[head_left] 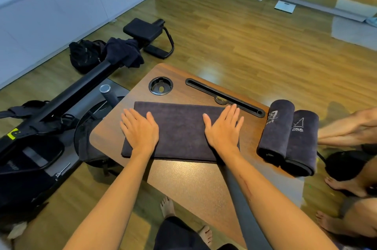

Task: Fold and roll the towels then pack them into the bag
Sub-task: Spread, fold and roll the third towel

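A dark folded towel (179,127) lies flat on the small wooden table (191,180). My left hand (139,128) presses flat on the towel's left end with fingers straight. My right hand (223,127) presses flat on its right end, fingers spread. Two rolled dark towels (287,137) lie side by side at the table's right edge. A black bag (85,55) sits on the floor at the far left, next to the rowing machine's rail, with a loose dark cloth (124,53) draped on that rail.
The table has a round cup hole (160,85) and a long slot (224,96) at its far side. A black rowing machine (40,119) fills the floor on the left. Another person's legs and feet (346,184) are at the right. A white sofa (51,5) stands far left.
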